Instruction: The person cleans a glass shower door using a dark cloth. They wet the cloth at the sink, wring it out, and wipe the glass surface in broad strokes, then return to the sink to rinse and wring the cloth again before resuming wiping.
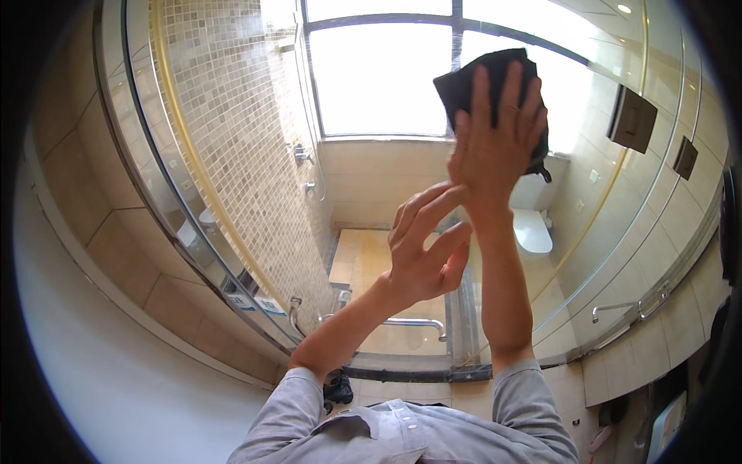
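Note:
A dark black cloth (495, 85), folded with corners sticking out, lies under my right hand (495, 143). My right arm is raised and stretched forward, with the fingers spread flat over the cloth, pressing it up against what looks like a clear glass panel. Lower down, beside my right wrist, my left hand (429, 247) is raised with its fingers bent and apart. Nothing shows in it, and its fingertips overlap the right wrist in this view. Whether they touch it I cannot tell.
A metal bar handle (417, 322) crosses below my hands. Dark hinges (632, 118) sit on the glass at right. Behind are a white toilet (532, 232), a bright window (379, 77), a mosaic wall (232, 116) and shower fittings (303, 155). A dark sill (410, 377) runs along the floor.

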### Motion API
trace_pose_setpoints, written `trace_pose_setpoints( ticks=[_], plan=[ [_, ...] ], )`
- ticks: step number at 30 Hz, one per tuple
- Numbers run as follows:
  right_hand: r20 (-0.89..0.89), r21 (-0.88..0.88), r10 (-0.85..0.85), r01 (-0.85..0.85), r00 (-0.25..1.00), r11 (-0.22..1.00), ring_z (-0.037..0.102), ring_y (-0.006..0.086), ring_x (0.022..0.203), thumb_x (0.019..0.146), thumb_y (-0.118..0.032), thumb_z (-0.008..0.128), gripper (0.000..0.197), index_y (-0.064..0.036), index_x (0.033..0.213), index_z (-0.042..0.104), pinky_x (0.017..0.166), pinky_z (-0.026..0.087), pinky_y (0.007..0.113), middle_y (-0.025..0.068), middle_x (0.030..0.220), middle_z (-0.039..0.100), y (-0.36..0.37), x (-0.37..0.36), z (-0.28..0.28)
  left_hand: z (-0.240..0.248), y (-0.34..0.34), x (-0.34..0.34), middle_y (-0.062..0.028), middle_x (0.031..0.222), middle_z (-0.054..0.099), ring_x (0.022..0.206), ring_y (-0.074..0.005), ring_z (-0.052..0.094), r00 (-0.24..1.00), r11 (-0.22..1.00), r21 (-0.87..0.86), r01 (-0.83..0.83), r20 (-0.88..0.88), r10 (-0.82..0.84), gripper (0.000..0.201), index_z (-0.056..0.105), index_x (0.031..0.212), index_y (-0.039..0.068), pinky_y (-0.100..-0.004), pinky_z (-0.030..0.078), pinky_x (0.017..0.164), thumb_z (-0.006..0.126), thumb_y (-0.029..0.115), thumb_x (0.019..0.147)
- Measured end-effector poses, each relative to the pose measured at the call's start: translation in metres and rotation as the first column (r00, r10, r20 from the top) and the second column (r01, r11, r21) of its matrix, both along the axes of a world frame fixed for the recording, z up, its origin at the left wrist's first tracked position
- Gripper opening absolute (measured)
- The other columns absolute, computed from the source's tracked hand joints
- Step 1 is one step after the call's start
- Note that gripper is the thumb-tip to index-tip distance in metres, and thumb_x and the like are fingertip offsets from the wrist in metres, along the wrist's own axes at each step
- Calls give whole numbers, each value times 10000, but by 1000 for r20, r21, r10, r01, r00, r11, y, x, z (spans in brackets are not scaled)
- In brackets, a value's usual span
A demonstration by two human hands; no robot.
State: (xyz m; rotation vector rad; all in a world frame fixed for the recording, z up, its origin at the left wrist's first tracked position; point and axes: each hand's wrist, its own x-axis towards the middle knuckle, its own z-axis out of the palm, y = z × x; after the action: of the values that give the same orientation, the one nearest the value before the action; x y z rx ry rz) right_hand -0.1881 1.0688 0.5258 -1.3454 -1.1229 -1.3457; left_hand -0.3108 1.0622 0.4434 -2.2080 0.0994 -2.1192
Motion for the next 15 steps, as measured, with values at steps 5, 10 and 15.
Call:
trace_pose_setpoints(
  ticks=[5, 10, 15],
  plan=[
    [22, 48, 11, -12, 1000, 999, 242, 450, 1474, 982, -341, 528, 479, -206, 1442, 533, 1178, 165, 604, 154, 1599, 320, 39, -65, 7, 25, 29, -39, -209, 1295, 607, 1247, -403, 563, 997, 995, 80, -68, -31, 70, 147, 687, 897, 59, -512, 446, 1019, 698, 41, 752],
    [18, -6, 68, -68, 998, 998, 220, 418, 1492, 1000, -350, 500, 478, -210, 1456, 515, 1186, 150, 591, 161, 1607, 297, 63, -129, 16, 48, 53, -94, -180, 1318, 603, 1294, -366, 536, 974, 967, 144, -208, -64, 219, 126, 692, 891, 75, -536, 337, 1115, 686, 78, 765],
    [69, -25, 178, -177, 982, 984, 181, 400, 1509, 1011, -352, 488, 490, -210, 1480, 482, 1208, 115, 563, 150, 1625, 258, 89, -181, 18, 56, 81, -129, -171, 1320, 604, 1303, -352, 527, 973, 968, 120, -219, -49, 226, 125, 716, 860, 85, -569, 277, 1141, 688, 91, 738]
  ],
)
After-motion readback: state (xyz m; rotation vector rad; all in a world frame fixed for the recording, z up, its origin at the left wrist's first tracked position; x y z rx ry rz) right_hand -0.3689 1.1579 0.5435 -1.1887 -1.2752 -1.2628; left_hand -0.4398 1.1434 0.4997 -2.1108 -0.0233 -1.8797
